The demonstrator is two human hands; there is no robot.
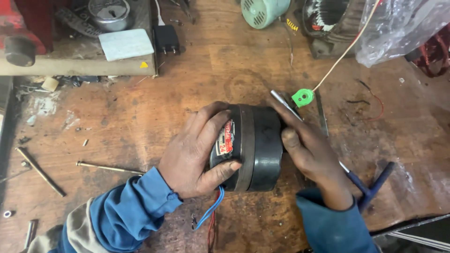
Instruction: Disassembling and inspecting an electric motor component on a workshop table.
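Observation:
A black cylindrical electric motor lies on its side on the worn wooden bench. It carries a red and white label and a metal band round its middle. My left hand grips its left end, thumb underneath. My right hand presses against the right end, fingers pointing up toward a metal tool tip. Blue and red wires trail from under the motor toward me.
A blue-handled T tool lies by my right wrist. A green plastic piece on a white wire sits beyond the motor. Long bolts lie at left. A green motor, plastic bag and black plug stand at the back.

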